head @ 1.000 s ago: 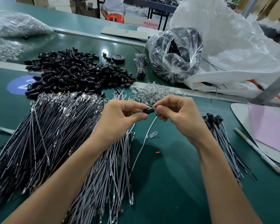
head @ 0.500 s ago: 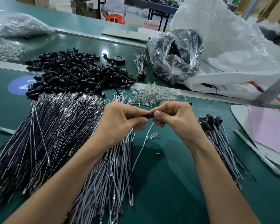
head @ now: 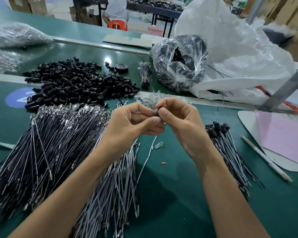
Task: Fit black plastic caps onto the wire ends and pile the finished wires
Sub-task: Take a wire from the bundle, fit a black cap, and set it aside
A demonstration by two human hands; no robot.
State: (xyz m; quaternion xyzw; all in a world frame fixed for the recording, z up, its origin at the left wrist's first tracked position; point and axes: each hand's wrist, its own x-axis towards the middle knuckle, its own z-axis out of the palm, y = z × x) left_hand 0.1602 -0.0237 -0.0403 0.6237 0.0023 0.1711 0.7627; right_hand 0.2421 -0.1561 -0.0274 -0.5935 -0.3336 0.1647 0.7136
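My left hand [head: 136, 124] and my right hand [head: 181, 124] meet above the green table, pinching one small black cap [head: 156, 113] between their fingertips. A grey wire [head: 147, 160] hangs down from the cap toward the table. A heap of loose black caps [head: 76, 83] lies at the back left. Uncapped wires [head: 46, 152] fan out in a big pile under my left forearm. The finished wires [head: 230, 152] with black caps on their ends lie in a small pile to the right of my right wrist.
A clear bag of black parts [head: 179, 64] and a large white bag [head: 239, 54] stand at the back right. A pen [head: 265, 160] and pink paper [head: 286, 134] lie at the right. Small clear parts [head: 151, 98] sit behind my hands. A person sits beyond the table.
Both hands have lifted slightly and tilted the cap more upright. My right fingers have closed in over the cap's top. The piles have not moved.
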